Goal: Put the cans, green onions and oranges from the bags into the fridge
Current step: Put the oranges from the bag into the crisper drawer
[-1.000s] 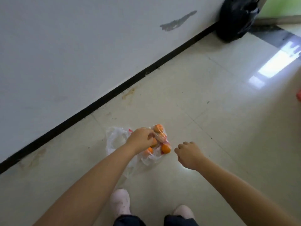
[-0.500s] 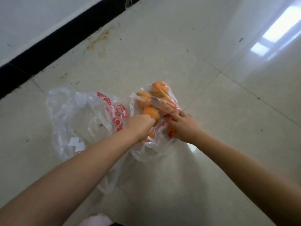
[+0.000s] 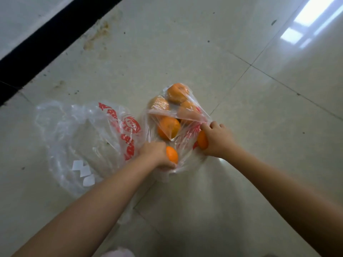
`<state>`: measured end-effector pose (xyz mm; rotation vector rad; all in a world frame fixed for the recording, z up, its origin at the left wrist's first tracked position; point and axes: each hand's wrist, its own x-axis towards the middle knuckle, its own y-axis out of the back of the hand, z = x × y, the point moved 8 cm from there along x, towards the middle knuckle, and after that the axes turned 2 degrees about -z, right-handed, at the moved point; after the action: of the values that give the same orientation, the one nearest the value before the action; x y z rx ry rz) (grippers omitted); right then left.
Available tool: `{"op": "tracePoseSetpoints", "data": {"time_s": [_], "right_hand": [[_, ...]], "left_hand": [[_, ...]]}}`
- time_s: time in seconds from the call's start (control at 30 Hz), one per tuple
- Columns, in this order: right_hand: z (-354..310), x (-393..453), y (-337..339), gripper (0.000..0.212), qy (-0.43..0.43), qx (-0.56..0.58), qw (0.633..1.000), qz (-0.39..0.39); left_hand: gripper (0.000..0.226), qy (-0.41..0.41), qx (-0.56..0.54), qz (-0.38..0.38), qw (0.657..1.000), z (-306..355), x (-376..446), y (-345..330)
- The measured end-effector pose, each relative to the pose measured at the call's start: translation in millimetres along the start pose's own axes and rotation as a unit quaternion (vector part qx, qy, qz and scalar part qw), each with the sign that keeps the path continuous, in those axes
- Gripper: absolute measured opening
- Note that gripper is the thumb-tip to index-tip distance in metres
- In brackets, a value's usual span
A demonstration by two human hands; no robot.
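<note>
A person is bending over a pale tiled floor [image 3: 213, 52], both bare forearms reaching down toward a clear plastic bag of oranges [image 3: 178, 115] that is lying on the tiles. The left hand [image 3: 155, 154] is curling its fingers around one orange [image 3: 171, 154] at the near edge of the bag, gripping it together with the crumpled plastic there. The right hand [image 3: 217, 139] is grasping a second orange [image 3: 202, 140] at the bag's right side, its fingertips also pinching a stretched fold of the film with red print on it. Four more oranges are showing through the plastic farther from the person: one large fruit [image 3: 168, 127] just beyond the hands and three others [image 3: 177, 93] clustering at the far end of the bag. Just to the left, touching the fruit bag, a second clear bag [image 3: 79, 138] with red lettering is lying slack and flattened on the floor, with a few small white paper scraps [image 3: 82, 170] visible through it. A black baseboard [image 3: 46, 45] is running diagonally across the upper left, below a white wall [image 3: 24, 17]. Brownish stains are marking the tiles near it, and window light is reflecting off the floor at upper right. A pale pink shoe tip [image 3: 118, 253] is peeking in at the bottom edge.
</note>
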<state>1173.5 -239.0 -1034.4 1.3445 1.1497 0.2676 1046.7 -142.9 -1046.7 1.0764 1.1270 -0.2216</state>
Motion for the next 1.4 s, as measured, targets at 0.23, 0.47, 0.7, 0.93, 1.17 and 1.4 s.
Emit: {"op": "tracePoseSetpoints", "data": {"time_s": [0.23, 0.47, 0.7, 0.93, 1.17, 1.4], "right_hand": [[0, -21, -6, 0.079, 0.030, 0.248, 0.967, 0.053], [16, -41, -24, 0.066, -0.040, 0.200, 0.971, 0.128], [17, -47, -39, 0.082, -0.063, 0.124, 0.990, 0.028], [19, -50, -7, 0.067, -0.077, 0.147, 0.985, 0.043], [10, -142, 137, 0.071, -0.093, 0.275, 0.943, 0.160], [39, -293, 347, 0.071, -0.164, 0.313, 0.905, 0.236]], "left_hand": [[0.074, -0.050, -0.064, 0.149, 0.985, -4, -10, 4], [0.080, -0.060, -0.088, 0.180, 0.978, -6, -12, -6], [0.081, -0.061, -0.073, 0.164, 0.982, -1, -10, -15], [0.071, -0.094, -0.090, 0.284, 0.950, 4, -40, 26], [0.073, -0.122, -0.126, 0.320, 0.931, 52, -157, 116], [0.067, -0.200, -0.129, 0.310, 0.921, 137, -336, 265]]}}
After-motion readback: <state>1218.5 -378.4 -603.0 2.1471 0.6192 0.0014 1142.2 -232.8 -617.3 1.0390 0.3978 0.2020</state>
